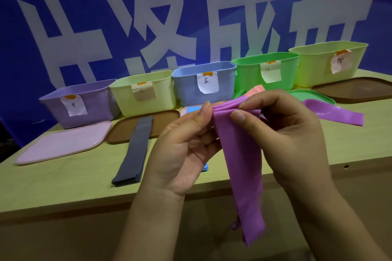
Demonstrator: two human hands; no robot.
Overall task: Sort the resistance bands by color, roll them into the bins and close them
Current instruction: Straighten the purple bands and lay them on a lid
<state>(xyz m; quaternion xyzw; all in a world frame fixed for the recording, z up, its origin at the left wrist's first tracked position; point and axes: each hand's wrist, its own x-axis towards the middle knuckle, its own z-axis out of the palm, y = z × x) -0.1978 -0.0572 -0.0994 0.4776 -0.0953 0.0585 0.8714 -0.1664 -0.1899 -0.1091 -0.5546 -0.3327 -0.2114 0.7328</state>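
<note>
**Purple band pinched between both my hands**

At centre frame I hold the purple band [237, 154] by its bunched top edge: my left hand [182, 150] pinches it between thumb and curled fingers, and my right hand [282, 133] does the same just beside it, thumb pressing on the front of the fold. So each grip is closed on the band. The rest of it hangs down past the tabletop [63, 180] edge toward the lower middle of the frame, and another purple stretch [335, 112] trails off to the right behind my right hand.

Across the back of the tabletop stand five open bins, each with a paper label: purple bin [93, 110], pale yellow bin [161, 95], blue bin [186, 89], green bin [248, 76] and a second yellow bin [311, 70]. A folded grey band [133, 152] lies left of centre, its far end on a brown lid [121, 135], with a pink lid [61, 144] at far left
</note>
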